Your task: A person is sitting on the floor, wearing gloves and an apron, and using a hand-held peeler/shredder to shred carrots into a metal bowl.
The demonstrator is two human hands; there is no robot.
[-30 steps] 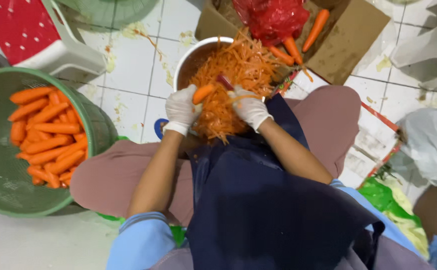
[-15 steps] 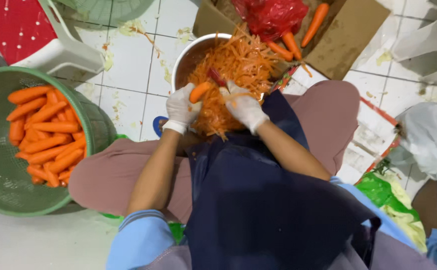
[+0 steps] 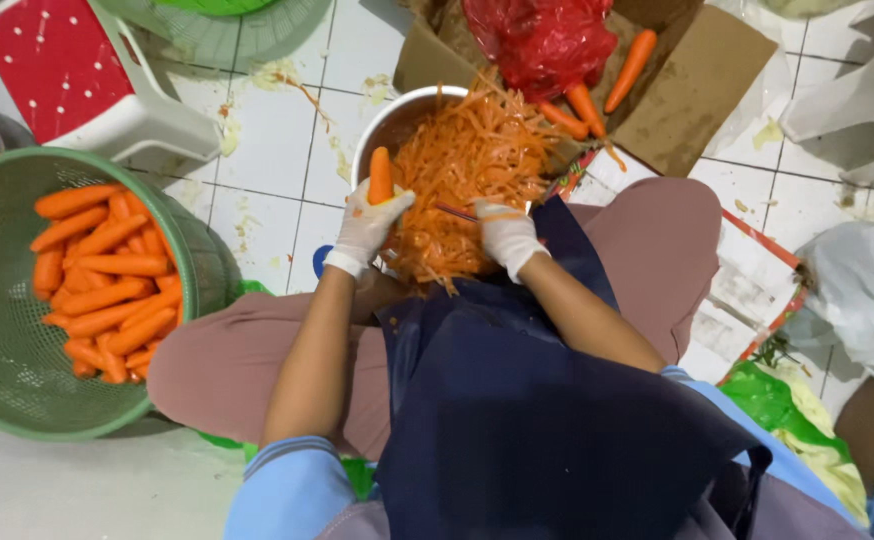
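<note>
— What do the fingers have hold of?

— The left hand point(image 3: 365, 228), in a white glove, has its fingers wrapped around a peeled carrot point(image 3: 381, 175), tip pointing up and away from the body, so the bare length faces the other hand. The right hand point(image 3: 505, 233), gloved too, is closed on a slim red-handled peeler or shredder point(image 3: 454, 211); its blade end lies between the two sets of fingers, too small to make out.

— Why hold it there?

— Just beyond the fingertips sits the heap of carrot shreds point(image 3: 472, 165) in a metal bowl point(image 3: 389, 125), so I'd judge the strips drop straight in.

— And further out?

— Well left of the left fingers, a green basket point(image 3: 7, 340) keeps peeled carrots within reach. Beyond the bowl, a cardboard box point(image 3: 692, 85) holds a red bag point(image 3: 542, 40) and loose carrots. All rests on the tiled floor point(image 3: 267, 150).
</note>
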